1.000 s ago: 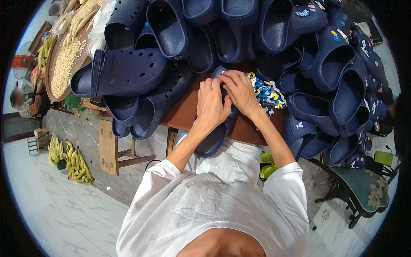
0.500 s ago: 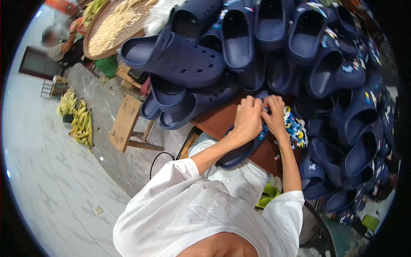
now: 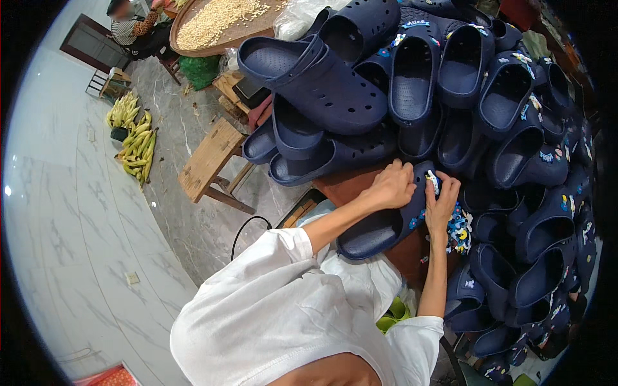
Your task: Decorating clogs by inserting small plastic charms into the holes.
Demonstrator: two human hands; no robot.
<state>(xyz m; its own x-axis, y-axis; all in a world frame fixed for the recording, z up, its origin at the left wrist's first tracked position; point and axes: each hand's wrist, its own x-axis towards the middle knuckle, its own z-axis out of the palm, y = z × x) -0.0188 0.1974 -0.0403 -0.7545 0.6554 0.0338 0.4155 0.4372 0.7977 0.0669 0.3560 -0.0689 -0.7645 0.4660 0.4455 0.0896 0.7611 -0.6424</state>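
Observation:
A navy clog (image 3: 371,235) with holes in its upper lies tilted over my lap, its heel toward me and its toe pointing away to the right. My left hand (image 3: 393,186) is closed around the left side of its toe. At the other side of the toe, my right hand (image 3: 441,204) pinches a small white shoe charm (image 3: 432,184) with dark and yellow marks, between thumb and fingers. Whether the charm's stem sits in a hole is hidden. Blue flower charms (image 3: 415,220) dot the upper. Just right of it lies a heap of colourful charms (image 3: 459,230).
Navy clogs (image 3: 412,80) are piled on the brown surface (image 3: 344,182) ahead and to the right. A wooden stool (image 3: 211,157) stands on the left, beyond it corn cobs (image 3: 136,151) on the floor. A round tray of kernels (image 3: 219,24) and a seated person (image 3: 132,32) are farther back.
My hands have come apart at the toe; the left shifted to its left side. A white charm now shows by my right fingers. The whole view has turned, shifting the surroundings.

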